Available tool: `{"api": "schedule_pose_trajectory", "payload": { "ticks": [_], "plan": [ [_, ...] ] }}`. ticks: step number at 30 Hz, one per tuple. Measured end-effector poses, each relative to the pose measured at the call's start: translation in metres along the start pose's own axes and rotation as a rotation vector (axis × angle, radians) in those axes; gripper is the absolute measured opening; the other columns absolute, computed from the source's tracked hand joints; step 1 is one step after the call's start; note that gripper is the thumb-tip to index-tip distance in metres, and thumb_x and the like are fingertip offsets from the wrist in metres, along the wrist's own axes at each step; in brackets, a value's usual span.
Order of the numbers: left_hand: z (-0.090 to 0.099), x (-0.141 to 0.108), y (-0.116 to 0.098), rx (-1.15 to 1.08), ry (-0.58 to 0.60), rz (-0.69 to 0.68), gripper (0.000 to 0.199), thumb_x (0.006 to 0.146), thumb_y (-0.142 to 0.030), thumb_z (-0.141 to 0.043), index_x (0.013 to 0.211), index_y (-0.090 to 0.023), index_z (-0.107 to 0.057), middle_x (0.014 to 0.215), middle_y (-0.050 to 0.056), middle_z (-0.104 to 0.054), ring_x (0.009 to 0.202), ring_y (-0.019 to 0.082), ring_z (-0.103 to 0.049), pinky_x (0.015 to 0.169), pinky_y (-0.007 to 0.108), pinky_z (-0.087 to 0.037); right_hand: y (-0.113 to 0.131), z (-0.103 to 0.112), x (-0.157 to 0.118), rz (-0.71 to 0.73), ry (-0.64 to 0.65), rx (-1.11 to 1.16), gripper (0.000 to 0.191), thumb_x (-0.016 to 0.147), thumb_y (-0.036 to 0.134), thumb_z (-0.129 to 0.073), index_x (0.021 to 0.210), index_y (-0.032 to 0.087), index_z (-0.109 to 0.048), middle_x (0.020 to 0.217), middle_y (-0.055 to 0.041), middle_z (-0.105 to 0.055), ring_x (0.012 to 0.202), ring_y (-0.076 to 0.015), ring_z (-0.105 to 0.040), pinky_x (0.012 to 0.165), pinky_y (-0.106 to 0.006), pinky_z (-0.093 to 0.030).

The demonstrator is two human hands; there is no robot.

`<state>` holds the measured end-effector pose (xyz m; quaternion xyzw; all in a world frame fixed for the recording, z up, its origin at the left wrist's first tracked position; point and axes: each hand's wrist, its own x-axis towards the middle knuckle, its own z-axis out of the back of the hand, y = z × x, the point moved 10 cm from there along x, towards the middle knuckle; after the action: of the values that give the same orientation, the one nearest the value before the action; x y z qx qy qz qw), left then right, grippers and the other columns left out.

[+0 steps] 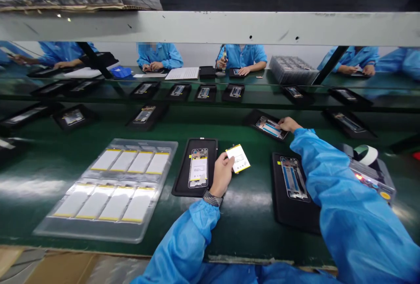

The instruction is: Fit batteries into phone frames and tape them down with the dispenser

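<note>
My left hand pinches a white battery with yellow edges by its left side, above the bench. Just left of that hand, a phone frame with a white battery inside lies on a black tray. My right hand reaches to the back right, its fingers closed on the edge of another black tray. That tray bears a phone frame with blue strips; my fingertips overlap its right end. Nearer me on the right, a phone frame with blue strips lies on a black tray.
A clear plastic tray with several white batteries lies at left. At right stands a grey device with a white tape roll. Several trays with phone frames line the back, under a white beam. Co-workers in blue sit opposite.
</note>
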<state>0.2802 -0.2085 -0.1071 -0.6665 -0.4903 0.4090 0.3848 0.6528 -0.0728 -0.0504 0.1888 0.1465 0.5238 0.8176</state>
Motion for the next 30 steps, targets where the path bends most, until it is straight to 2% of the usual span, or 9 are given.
{"api": "schedule_pose_trajectory", "payload": {
  "ticks": [3, 6, 11, 14, 17, 19, 21, 24, 30],
  "plan": [
    [0.0, -0.001, 0.0, -0.042, 0.014, 0.027, 0.054, 0.072, -0.049, -0.084, 0.107, -0.016, -0.061, 0.092, 0.011, -0.078, 0.088, 0.028, -0.077, 0.073, 0.035, -0.06, 0.003, 0.004, -0.005, -0.054, 0.055, 0.024, 0.012, 0.076, 0.013, -0.08, 0.07, 0.01, -0.069, 0.062, -0.0007, -0.06, 0.07, -0.0168, -0.057, 0.078, -0.031, -0.05],
    [0.002, -0.002, 0.0, -0.066, 0.015, 0.051, 0.056, 0.07, -0.049, -0.085, 0.106, -0.015, -0.06, 0.094, 0.012, -0.078, 0.092, 0.029, -0.076, 0.074, 0.035, -0.06, 0.014, 0.019, -0.013, -0.058, 0.045, 0.069, 0.011, 0.077, 0.008, -0.077, 0.07, 0.01, -0.069, 0.059, 0.0011, -0.059, 0.068, -0.0139, -0.054, 0.079, -0.029, -0.048],
    [0.001, -0.006, -0.008, -0.112, 0.034, 0.031, 0.055, 0.072, -0.047, -0.085, 0.111, -0.016, -0.062, 0.102, 0.012, -0.077, 0.095, 0.027, -0.075, 0.072, 0.032, -0.059, 0.039, 0.041, -0.053, -0.033, -0.049, 0.208, 0.013, 0.083, 0.019, -0.078, 0.076, 0.012, -0.069, 0.067, -0.0004, -0.064, 0.065, -0.0124, -0.055, 0.076, -0.028, -0.051],
    [-0.001, -0.013, -0.017, -0.113, 0.036, 0.015, 0.054, 0.073, -0.047, -0.085, 0.112, -0.016, -0.065, 0.107, 0.011, -0.076, 0.092, 0.025, -0.074, 0.064, 0.028, -0.058, 0.051, 0.013, -0.109, -0.027, 0.018, 0.41, 0.015, 0.086, 0.029, -0.077, 0.084, 0.017, -0.069, 0.075, -0.0021, -0.07, 0.062, -0.013, -0.061, 0.064, -0.027, -0.054],
    [-0.001, -0.017, -0.027, -0.071, 0.029, 0.0, 0.049, 0.073, -0.045, -0.084, 0.108, -0.015, -0.068, 0.105, 0.011, -0.076, 0.084, 0.023, -0.073, 0.054, 0.025, -0.055, 0.065, -0.057, -0.181, -0.137, 0.338, 0.994, 0.025, 0.073, 0.028, -0.089, 0.081, 0.017, -0.069, 0.076, -0.0048, -0.073, 0.064, -0.0157, -0.068, 0.063, -0.029, -0.059],
    [0.004, -0.017, -0.031, -0.017, 0.006, -0.012, 0.046, 0.073, -0.043, -0.084, 0.105, -0.015, -0.069, 0.101, 0.01, -0.076, 0.076, 0.021, -0.072, 0.048, 0.023, -0.051, 0.073, -0.092, -0.222, -0.219, 0.45, 1.183, 0.036, 0.062, 0.033, -0.096, 0.079, 0.017, -0.069, 0.074, -0.0039, -0.073, 0.063, -0.0157, -0.069, 0.063, -0.029, -0.06],
    [0.01, -0.014, -0.033, 0.041, -0.004, -0.018, 0.044, 0.072, -0.042, -0.084, 0.104, -0.015, -0.069, 0.095, 0.009, -0.075, 0.069, 0.019, -0.069, 0.043, 0.022, -0.048, 0.077, -0.114, -0.249, -0.27, 0.482, 1.283, 0.042, 0.056, 0.038, -0.099, 0.079, 0.017, -0.07, 0.076, -0.0038, -0.074, 0.064, -0.016, -0.07, 0.062, -0.028, -0.06],
    [0.013, -0.01, -0.031, 0.104, 0.017, -0.008, 0.043, 0.071, -0.04, -0.085, 0.102, -0.014, -0.069, 0.088, 0.008, -0.074, 0.063, 0.017, -0.067, 0.042, 0.023, -0.048, 0.079, -0.124, -0.266, -0.275, 0.446, 1.346, 0.045, 0.056, 0.041, -0.099, 0.081, 0.018, -0.069, 0.077, -0.0025, -0.075, 0.067, -0.0148, -0.071, 0.062, -0.024, -0.059],
    [0.014, -0.017, -0.036, 0.29, -0.018, -0.056, 0.038, 0.075, -0.032, -0.081, 0.105, -0.017, -0.063, 0.073, 0.001, -0.07, 0.059, 0.015, -0.064, 0.05, 0.023, -0.047, 0.08, -0.12, -0.279, -0.233, 0.402, 1.376, 0.044, 0.059, 0.041, -0.098, 0.082, 0.02, -0.067, 0.078, 0.0001, -0.074, 0.07, -0.0141, -0.069, 0.061, -0.023, -0.055]
  ]
}}
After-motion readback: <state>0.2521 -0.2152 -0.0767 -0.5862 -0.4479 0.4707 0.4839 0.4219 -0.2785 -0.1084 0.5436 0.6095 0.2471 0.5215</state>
